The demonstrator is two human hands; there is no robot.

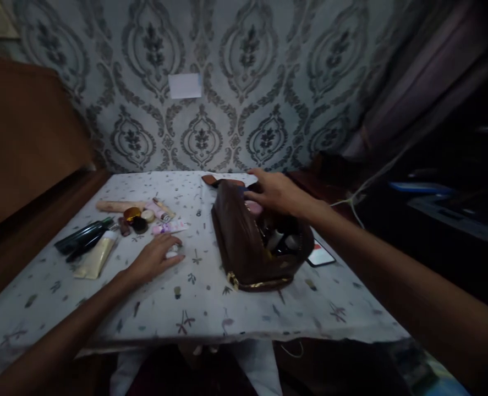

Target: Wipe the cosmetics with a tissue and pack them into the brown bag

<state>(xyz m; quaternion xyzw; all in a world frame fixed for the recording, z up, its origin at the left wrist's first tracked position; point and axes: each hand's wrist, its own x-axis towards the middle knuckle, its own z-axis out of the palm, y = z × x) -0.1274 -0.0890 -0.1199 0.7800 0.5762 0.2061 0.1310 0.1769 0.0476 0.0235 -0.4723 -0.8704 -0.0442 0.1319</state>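
Note:
A brown pouch [244,247] with a gold zip stands unzipped in the middle of the table, with dark items inside. My right hand [274,192] reaches over its far end, fingers curled around a small pink item [254,207] at the pouch's mouth. My left hand [155,257] lies flat on the tablecloth to the left of the pouch, fingers covering a small white object [171,253]. Just beyond it lies a pink tube [169,226].
Cosmetics lie at the table's left: dark tubes [82,237], a cream tube [95,258], a beige stick [118,206], small round pots [135,217]. A phone [320,256] lies right of the pouch. The table [210,308] stands against a patterned wall, with a curtain and dark furniture on the right.

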